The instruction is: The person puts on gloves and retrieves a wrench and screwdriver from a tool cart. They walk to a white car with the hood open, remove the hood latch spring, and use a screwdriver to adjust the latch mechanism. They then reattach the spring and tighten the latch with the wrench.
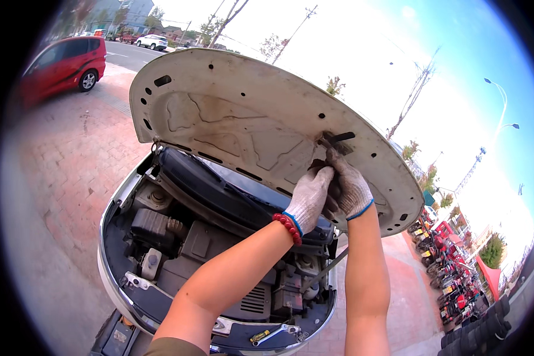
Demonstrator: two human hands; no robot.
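Both hands wear white knit gloves with blue cuffs and are raised to the underside of a propped-up cream car hood point(231, 113). My left hand point(310, 196) is closed beside a small dark, brownish piece point(318, 164); what exactly its fingers grip is hidden. Just to the right, my right hand point(350, 181) reaches higher, its fingers pinched together at a dirty, dark-stained spot point(328, 142) near the hood's front edge. Whatever lies between those fingertips is too small to name. A black elongated shape point(341, 137) shows right above them. Red beads point(288, 228) circle my left wrist.
Below lies the engine bay with a dark engine cover point(210, 249) and a battery point(289, 291). A hood prop rod point(326, 270) rises at right. A yellow-handled screwdriver point(261, 336) and a wrench point(272, 334) rest on the front panel. A toolbox point(115, 335) stands at lower left.
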